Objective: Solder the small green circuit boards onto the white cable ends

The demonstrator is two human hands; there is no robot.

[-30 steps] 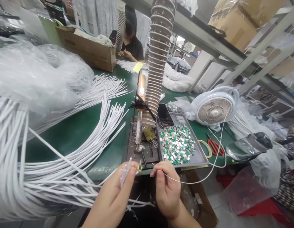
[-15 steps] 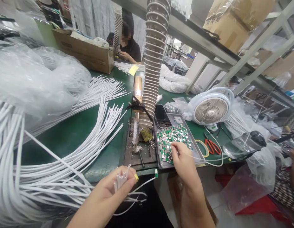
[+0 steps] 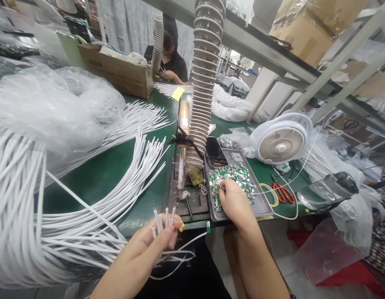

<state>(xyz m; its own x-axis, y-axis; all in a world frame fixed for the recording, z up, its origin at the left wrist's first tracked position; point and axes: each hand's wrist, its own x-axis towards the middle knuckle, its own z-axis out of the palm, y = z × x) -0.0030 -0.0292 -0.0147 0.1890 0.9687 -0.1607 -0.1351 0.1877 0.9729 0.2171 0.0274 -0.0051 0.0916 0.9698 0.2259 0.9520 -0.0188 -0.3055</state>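
My left hand [image 3: 155, 245] is closed round several white cable ends [image 3: 163, 218] that stick up near the bench's front edge. One cable with a small green board [image 3: 208, 226] on its tip hangs off to the right of it. My right hand [image 3: 234, 203] rests on the metal tray [image 3: 263, 204], fingers curled among the small green and silver circuit boards [image 3: 232, 179]. A thin white wire [image 3: 273, 187] runs from that hand toward the right. What the fingers pinch is too small to name.
A big bundle of white cables [image 3: 70, 207] and plastic bags [image 3: 45, 108] fill the left of the green bench [image 3: 117, 166]. A soldering stand [image 3: 187, 191], ribbed hose [image 3: 204, 83], phone [image 3: 215, 151], white fan [image 3: 281, 143] and red scissors [image 3: 282, 193] stand around the tray. Another person [image 3: 170, 58] sits behind.
My right hand left the cable tip near my left hand and went forward onto the tray of boards. My left hand spread the cable ends upward.
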